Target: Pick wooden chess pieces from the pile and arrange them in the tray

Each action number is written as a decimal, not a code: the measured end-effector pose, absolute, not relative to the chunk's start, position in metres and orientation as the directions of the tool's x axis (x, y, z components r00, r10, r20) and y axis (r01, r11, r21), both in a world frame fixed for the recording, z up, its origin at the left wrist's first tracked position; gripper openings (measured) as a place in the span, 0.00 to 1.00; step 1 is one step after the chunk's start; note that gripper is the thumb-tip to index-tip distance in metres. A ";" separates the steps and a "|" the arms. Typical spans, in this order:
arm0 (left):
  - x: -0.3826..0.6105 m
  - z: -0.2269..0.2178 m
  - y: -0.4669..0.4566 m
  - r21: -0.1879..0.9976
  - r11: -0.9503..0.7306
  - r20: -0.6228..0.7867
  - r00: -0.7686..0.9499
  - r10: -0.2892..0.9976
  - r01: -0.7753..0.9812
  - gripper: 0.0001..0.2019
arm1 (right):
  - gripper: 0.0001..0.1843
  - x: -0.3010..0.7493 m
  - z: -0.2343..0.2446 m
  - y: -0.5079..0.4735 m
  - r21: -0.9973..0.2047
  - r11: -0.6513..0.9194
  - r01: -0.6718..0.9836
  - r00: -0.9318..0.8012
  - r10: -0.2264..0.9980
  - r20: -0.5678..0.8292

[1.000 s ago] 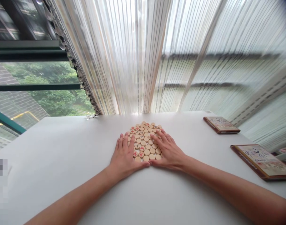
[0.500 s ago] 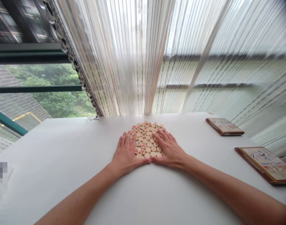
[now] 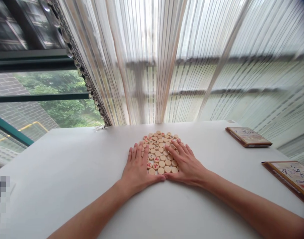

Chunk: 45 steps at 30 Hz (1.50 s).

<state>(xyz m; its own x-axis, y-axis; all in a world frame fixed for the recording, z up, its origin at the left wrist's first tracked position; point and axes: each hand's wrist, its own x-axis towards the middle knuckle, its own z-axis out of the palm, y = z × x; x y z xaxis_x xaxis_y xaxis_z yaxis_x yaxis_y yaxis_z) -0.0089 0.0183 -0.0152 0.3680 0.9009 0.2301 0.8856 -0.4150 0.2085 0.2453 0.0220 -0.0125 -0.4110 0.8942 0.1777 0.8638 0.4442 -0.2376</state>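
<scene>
A tight cluster of round wooden Chinese chess pieces (image 3: pixel 161 163) lies flat on the white table (image 3: pixel 152 205). Some show red or black characters; many show plain faces. My left hand (image 3: pixel 137 168) rests along the cluster's left side, fingers stretched forward and partly over the edge pieces. Along the right side lies my right hand (image 3: pixel 188 162), its fingers spread over and beside the pieces. The two thumbs point inward and meet at the near edge of the cluster. Pieces under the palms and fingers are hidden.
Two flat boxes with brown edges stand on the right: a farther box (image 3: pixel 249 136) and a nearer box (image 3: pixel 291 177). A striped string curtain (image 3: pixel 147 66) hangs behind the table's far edge. At the left is a window (image 3: pixel 54 96) with trees outside.
The whole view has shifted slightly, so hands, pieces and boxes appear a little lower and farther right. Hands and pieces keep nearly the same arrangement.
</scene>
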 end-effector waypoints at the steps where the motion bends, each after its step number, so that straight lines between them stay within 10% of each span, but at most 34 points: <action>1: -0.009 -0.015 0.018 0.212 -0.419 0.236 0.370 0.899 0.883 0.69 | 0.62 0.246 -0.013 0.022 -0.241 0.447 0.862 -0.415 0.893 0.172; 24: -0.014 -0.020 0.018 0.190 -0.540 0.412 0.432 0.802 0.820 0.54 | 0.59 0.245 -0.003 0.016 -0.199 0.455 0.868 -0.421 0.887 0.191; 33: -0.017 0.015 -0.001 0.125 -0.873 0.694 0.588 0.416 0.471 0.08 | 0.34 0.249 0.000 0.009 -0.132 0.633 0.763 -0.497 0.704 0.507; 45: -0.029 0.029 -0.030 -0.021 -0.892 0.559 0.744 0.365 0.452 0.18 | 0.28 0.306 0.029 -0.031 -0.297 0.450 0.842 -0.307 0.853 0.423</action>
